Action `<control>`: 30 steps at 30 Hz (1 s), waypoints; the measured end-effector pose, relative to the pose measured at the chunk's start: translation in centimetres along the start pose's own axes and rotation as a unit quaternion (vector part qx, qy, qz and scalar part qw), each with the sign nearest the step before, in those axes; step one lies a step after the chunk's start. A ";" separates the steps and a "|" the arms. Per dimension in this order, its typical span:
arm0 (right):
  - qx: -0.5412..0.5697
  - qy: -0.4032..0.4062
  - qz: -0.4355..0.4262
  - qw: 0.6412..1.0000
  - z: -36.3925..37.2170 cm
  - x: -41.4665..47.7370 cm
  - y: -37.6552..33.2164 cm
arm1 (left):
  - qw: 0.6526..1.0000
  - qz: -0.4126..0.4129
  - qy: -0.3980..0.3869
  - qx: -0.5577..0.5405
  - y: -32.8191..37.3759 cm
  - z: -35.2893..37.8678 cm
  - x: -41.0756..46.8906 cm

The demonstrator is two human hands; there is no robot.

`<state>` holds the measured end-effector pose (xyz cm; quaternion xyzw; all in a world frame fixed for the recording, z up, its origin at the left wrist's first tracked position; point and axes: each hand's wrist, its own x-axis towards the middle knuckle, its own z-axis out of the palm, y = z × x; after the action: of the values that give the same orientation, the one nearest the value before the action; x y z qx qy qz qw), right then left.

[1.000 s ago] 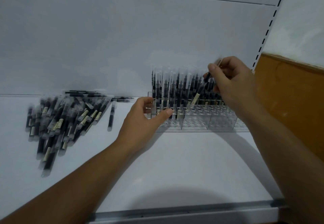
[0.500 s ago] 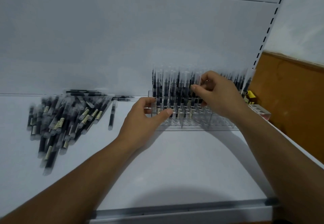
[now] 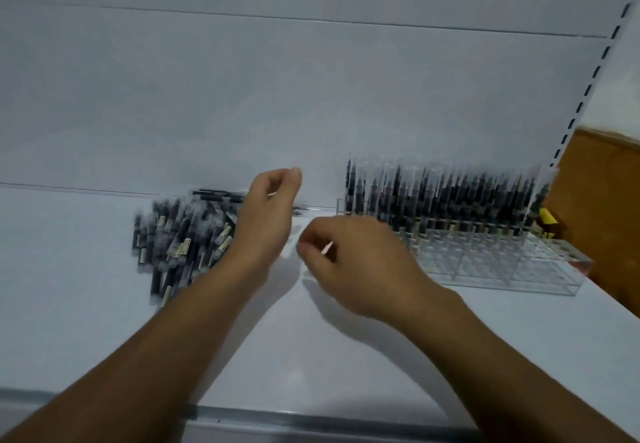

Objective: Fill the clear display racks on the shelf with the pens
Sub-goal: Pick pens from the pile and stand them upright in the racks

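head view: the rack's back rows hold pens, front cells are bare, a pile lies left under the slack, empty left hand; right hand curled, grip too blurred to tell.

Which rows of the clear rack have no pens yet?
The front rows of the clear rack, nearest the person: bare cells. The back rows hold upright pens.

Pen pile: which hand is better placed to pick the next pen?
Left, likely. The left hand overlaps the right edge of the pen pile, fingers loosely curled and apparently empty. The right hand sits over bare shelf between the pile and the clear display rack, farther from the loose pens.
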<state>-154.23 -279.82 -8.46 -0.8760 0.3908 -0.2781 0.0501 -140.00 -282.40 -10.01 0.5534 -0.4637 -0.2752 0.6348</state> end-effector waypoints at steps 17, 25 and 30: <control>-0.073 -0.111 -0.037 0.990 6.5 2.3 -1.4 | 0.831 0.082 -0.219 0.505 -2.0 -5.3 10.1; -0.010 -0.078 -0.068 0.995 5.6 2.0 -1.3 | 0.698 0.152 -0.289 0.637 -3.4 -1.5 12.6; 0.026 -0.111 -0.065 0.991 5.2 2.0 -1.5 | 0.643 0.181 -0.318 0.673 -3.5 -0.5 13.1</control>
<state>-149.38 -280.89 -11.47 -0.9235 0.3172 -0.1924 0.0978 -133.47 -294.26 -9.58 0.6118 -0.7852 0.0739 -0.0617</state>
